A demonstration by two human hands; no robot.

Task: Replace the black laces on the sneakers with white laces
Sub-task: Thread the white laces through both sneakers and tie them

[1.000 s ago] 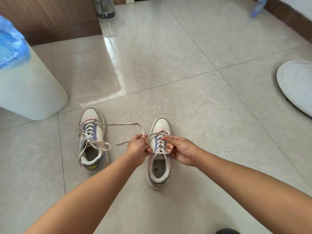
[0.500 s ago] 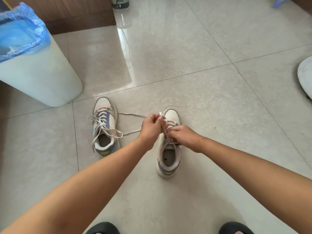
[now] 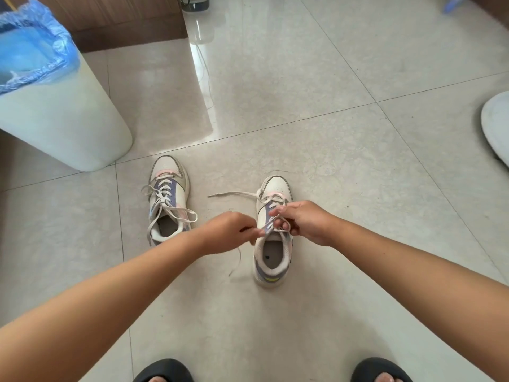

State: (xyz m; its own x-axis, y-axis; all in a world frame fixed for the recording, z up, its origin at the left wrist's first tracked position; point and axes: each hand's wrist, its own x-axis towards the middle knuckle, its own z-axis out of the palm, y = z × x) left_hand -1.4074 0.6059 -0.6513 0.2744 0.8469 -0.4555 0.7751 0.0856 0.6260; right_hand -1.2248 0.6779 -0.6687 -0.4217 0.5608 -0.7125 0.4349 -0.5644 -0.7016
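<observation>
Currently, step: both hands are threading the white lace [image 3: 271, 226] at the upper eyelets of the right-hand sneaker [image 3: 272, 235] on the floor [image 3: 330, 150].
Left hand [image 3: 228, 232]: grip is pinching a lace end beside the tongue.
Right hand [image 3: 300, 221]: fingers are curling round the crossing strand.
Advice: keeping the lace flat, evening both ends before tightening.
Other sneaker [image 3: 168, 199]: lying laced, loose, well apart.
</observation>
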